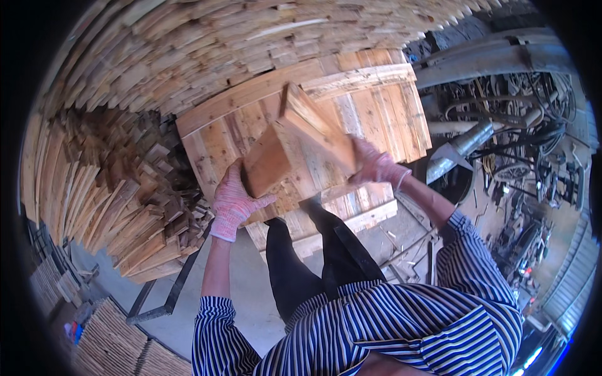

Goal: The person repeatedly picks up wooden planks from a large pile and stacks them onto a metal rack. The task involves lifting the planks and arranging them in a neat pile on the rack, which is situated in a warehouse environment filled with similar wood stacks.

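Observation:
Both of my hands wear pink and white knit gloves. My left hand (233, 199) grips the near left edge of a short wooden board (271, 160), its thumb lying along the lower side. A second, longer wooden board (318, 130) is tilted up beside it, and my right hand (375, 165) holds its near right end. The two boards lean at different angles, close together at their far ends; whether they touch I cannot tell. Under them lies a broad platform of planks (360, 116), with cross-strips along it.
Stacked boards (219, 44) rise behind the platform. A heap of loose wood strips (144, 213) stands at the left, above a dark metal frame (166, 307). Cables, a metal duct (461, 150) and scrap crowd the right. Wood bits lie on the concrete floor (411, 241) by my legs.

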Demonstrator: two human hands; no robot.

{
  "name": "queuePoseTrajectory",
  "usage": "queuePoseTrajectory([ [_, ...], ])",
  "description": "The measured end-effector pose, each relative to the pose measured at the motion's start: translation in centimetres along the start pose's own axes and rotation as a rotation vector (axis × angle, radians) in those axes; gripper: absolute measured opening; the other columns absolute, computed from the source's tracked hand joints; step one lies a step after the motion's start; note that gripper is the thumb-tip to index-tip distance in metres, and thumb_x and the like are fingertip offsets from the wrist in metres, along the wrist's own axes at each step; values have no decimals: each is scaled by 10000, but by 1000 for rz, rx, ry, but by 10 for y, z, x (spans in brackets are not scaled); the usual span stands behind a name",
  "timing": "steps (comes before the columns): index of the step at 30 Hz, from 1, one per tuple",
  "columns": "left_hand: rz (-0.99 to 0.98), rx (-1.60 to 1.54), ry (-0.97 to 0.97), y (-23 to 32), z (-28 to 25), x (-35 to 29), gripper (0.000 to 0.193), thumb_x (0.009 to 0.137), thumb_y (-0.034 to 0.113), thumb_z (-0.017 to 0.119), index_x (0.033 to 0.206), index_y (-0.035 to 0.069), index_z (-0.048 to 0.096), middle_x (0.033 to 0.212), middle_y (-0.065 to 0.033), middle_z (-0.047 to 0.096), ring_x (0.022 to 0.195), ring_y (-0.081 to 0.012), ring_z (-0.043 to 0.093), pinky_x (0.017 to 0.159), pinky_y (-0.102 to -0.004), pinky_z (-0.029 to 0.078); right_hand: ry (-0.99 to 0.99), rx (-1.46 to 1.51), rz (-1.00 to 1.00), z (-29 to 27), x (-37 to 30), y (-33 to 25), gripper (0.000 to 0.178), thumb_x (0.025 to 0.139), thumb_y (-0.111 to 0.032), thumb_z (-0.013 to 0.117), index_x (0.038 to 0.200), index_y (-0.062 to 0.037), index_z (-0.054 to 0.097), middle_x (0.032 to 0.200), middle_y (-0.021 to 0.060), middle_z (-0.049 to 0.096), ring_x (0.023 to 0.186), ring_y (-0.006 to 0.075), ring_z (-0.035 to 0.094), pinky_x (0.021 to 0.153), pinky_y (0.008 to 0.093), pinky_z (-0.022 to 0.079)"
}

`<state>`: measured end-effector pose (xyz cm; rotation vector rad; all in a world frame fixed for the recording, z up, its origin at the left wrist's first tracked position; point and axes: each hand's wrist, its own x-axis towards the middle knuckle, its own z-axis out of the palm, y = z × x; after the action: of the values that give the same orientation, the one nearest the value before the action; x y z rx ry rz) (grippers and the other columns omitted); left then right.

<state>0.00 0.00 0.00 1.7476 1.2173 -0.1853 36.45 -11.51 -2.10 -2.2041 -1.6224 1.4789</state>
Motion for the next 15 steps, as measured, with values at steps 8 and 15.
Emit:
queuePoseTrajectory([
  [8, -232, 693, -60, -48, 111, 59, 1158, 627, 563, 899, 1555, 162, 334, 1423, -169, 523, 1355, -323, 472, 1167, -490, 333, 248, -639, 103, -29, 17, 190, 735, 762, -155, 778, 1435, -259, 503, 1269, 150, 567, 1209, 367, 545, 1019, 507, 440],
  [15, -50, 727, 50, -10, 204, 110, 1154, 651, 470, 923, 1584, 182, 308, 1540, -164, 406, 1438, -400, 365, 1147, -606, 329, 313, -595, 54, 30, 39, 276, 463, 983, -323, 550, 1445, -341, 530, 1340, 208, 514, 1303, 459, 469, 1011, 612, 438],
])
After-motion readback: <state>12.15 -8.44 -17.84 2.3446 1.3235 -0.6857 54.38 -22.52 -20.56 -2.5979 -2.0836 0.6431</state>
